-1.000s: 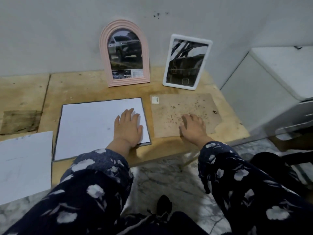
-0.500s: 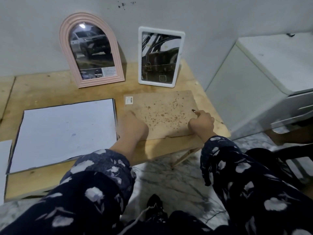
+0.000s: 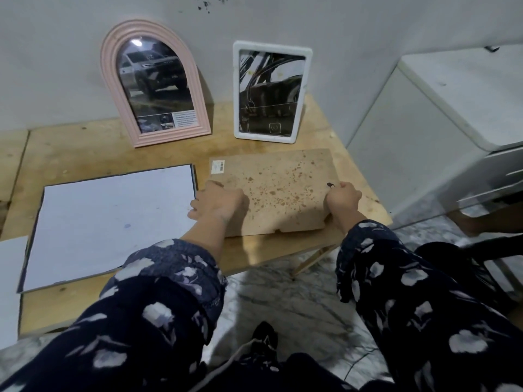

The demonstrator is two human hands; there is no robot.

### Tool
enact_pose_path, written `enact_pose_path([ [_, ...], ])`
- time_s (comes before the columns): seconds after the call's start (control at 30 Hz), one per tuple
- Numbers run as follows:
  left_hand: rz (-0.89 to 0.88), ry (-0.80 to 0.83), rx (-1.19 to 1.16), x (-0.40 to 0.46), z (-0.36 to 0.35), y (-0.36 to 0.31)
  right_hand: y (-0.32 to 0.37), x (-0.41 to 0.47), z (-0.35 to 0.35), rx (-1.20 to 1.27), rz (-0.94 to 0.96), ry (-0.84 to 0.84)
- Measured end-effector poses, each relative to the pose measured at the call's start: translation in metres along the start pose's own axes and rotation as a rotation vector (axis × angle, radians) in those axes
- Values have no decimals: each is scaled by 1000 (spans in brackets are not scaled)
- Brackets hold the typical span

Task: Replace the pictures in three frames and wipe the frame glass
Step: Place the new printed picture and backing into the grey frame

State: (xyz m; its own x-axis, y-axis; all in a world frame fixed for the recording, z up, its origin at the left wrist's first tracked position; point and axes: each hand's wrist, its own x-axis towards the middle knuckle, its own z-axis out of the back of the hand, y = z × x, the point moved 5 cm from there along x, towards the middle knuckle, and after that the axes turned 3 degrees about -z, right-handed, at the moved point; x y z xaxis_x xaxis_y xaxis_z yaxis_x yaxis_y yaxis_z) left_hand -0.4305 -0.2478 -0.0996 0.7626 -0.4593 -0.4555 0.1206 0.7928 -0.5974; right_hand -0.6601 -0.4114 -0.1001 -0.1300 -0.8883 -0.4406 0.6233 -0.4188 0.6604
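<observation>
You are gripping the brown backing board (image 3: 277,190) at centre right of the picture, one hand on each short side. Your left hand (image 3: 219,203) is curling over its left edge, your right hand (image 3: 342,198) is closing on the right edge just below a small dark clip (image 3: 329,184); how far the fingers are reaching under, I cannot tell. The board is lying flat on the wooden table (image 3: 85,145), its long axis running left to right between your hands.

The third frame (image 3: 110,222), white sheet showing, is lying flat at centre left, just beside the board's left edge, long axis also left to right. So the board's destination is lying to your left, and your left hand is the nearer one; judging from this, the carry is going leftward.

The pink arched frame (image 3: 155,83) and white frame (image 3: 270,91) are leaning on the wall in the upper middle, pictures already in.
</observation>
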Motion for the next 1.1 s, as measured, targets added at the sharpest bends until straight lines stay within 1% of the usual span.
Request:
enact_pose_path([
  [0.07,48,37,-155,3,4,-1,-1,-4,3,-19,-16,-33],
  [0.13,32,21,-235,4,10,-3,-3,-10,8,-21,-15,-50],
  [0.2,-5,-49,-234,3,16,-10,-3,-12,13,26,-7,-62],
  [0.3,15,-136,-220,2,41,-2,10,-29,3,61,42,-49],
  [0.5,39,-298,-164,11,117,60,43,-87,-66,-15,221,94],
  [0.63,55,-320,-175,17,168,105,59,-128,-117,-96,322,165],
  [0.8,96,-389,-205,18,217,155,77,-168,-171,-179,396,182],
  [0.97,108,-398,-173,21,239,193,76,-191,-207,-222,411,228],
  [1.1,89,-359,-189,28,242,214,65,-202,-217,-242,400,225],
])
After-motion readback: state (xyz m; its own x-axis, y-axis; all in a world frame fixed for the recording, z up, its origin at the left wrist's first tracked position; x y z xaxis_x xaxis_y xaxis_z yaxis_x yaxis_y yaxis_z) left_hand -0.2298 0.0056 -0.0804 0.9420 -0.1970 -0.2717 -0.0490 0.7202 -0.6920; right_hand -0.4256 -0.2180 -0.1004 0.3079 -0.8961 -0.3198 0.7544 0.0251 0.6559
